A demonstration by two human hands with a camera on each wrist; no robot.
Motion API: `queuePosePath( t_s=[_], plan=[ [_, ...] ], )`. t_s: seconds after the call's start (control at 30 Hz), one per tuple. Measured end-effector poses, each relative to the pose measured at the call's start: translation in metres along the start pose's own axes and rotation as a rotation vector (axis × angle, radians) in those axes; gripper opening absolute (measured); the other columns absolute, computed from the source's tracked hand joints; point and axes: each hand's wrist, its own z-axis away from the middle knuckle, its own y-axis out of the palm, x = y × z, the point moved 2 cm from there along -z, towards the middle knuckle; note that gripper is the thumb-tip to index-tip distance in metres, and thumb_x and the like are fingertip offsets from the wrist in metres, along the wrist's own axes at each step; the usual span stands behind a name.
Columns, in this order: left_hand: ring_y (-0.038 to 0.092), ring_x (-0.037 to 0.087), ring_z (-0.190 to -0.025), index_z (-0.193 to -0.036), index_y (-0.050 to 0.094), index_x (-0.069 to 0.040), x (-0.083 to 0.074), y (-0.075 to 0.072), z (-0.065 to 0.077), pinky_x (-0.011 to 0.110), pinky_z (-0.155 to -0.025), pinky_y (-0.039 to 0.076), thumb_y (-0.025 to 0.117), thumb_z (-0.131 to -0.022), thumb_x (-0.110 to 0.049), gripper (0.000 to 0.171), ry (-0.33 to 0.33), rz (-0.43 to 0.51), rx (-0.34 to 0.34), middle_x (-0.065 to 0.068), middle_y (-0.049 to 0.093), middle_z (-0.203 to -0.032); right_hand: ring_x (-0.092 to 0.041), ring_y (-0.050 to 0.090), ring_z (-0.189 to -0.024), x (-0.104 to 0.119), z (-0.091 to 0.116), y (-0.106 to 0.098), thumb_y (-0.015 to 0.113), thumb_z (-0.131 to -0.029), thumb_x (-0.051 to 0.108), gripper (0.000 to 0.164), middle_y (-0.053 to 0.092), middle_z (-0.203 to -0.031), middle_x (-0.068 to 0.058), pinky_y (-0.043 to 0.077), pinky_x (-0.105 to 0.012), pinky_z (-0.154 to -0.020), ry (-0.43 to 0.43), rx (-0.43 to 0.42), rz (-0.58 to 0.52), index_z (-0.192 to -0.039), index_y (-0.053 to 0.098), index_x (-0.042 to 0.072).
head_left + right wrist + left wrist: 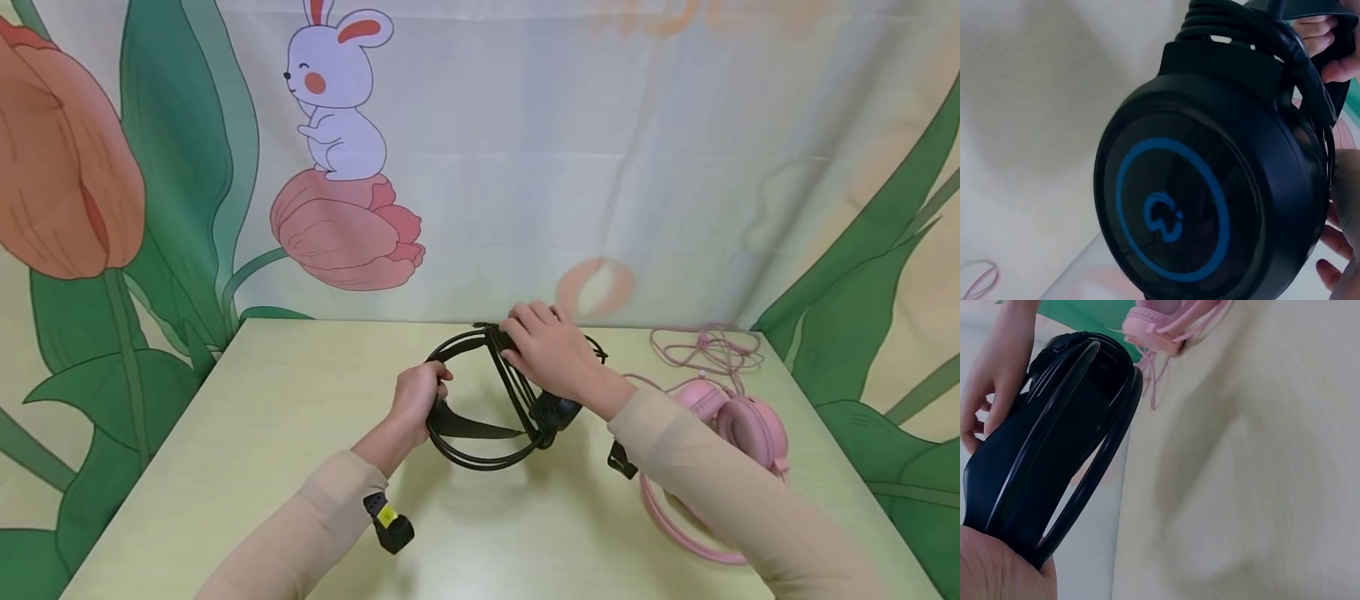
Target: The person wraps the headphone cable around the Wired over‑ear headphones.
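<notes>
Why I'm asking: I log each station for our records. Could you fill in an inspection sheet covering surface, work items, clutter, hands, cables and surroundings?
Surface: pale table, with shadows on it.
Work items: black headphones, held up off the table; one ear cup shows a blue ring and logo.
Clutter: pink headphones on the right of the table, partly hidden.
Hands: left hand grips the black headphones at one side; right hand holds their far end.
Cables: black cable wound round the black headphones; pink cable loosely looped at the far right.
Surroundings: printed backdrop with rabbit and tulips.
</notes>
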Motion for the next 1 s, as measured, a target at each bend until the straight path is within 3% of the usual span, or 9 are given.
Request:
queuePosePath(
  t_s=[0.23, 0.6, 1.0],
  plan=[
    [0.033, 0.006, -0.044, -0.076, 0.053, -0.004, -0.002, 0.001, 0.004, 0.021, -0.043, 0.028, 0.042, -0.080, -0.010, 0.013, -0.010, 0.035, -0.005, -0.006, 0.036, -0.050, -0.024, 0.048, -0.103, -0.006, -0.003, -0.002, 0.049, -0.093, 0.037, 0.031, 0.056, -0.112, -0.004, 0.037, -0.040, -0.085, 0.039, 0.063, -0.077, -0.112, 0.059, 0.014],
    [0.035, 0.005, -0.045, -0.076, 0.053, -0.004, 0.001, -0.004, 0.001, 0.022, -0.046, 0.029, 0.042, -0.081, -0.011, 0.014, -0.015, 0.066, -0.048, -0.006, 0.037, -0.052, -0.023, 0.048, -0.105, -0.009, -0.007, -0.002, 0.045, -0.095, 0.038, 0.032, 0.054, -0.114, -0.003, 0.037, -0.040, -0.085, 0.086, 0.113, -0.161, -0.115, 0.059, 0.017],
    [0.039, 0.007, -0.047, -0.072, 0.054, -0.006, 0.001, -0.029, -0.008, 0.023, -0.049, 0.034, 0.043, -0.079, -0.012, 0.014, -0.003, 0.081, -0.165, -0.004, 0.041, -0.054, -0.025, 0.050, -0.103, -0.005, -0.001, -0.007, 0.051, -0.093, 0.032, 0.029, 0.056, -0.113, -0.005, 0.041, -0.040, -0.084, 0.045, 0.098, -0.175, -0.114, 0.059, 0.014]
  ],
)
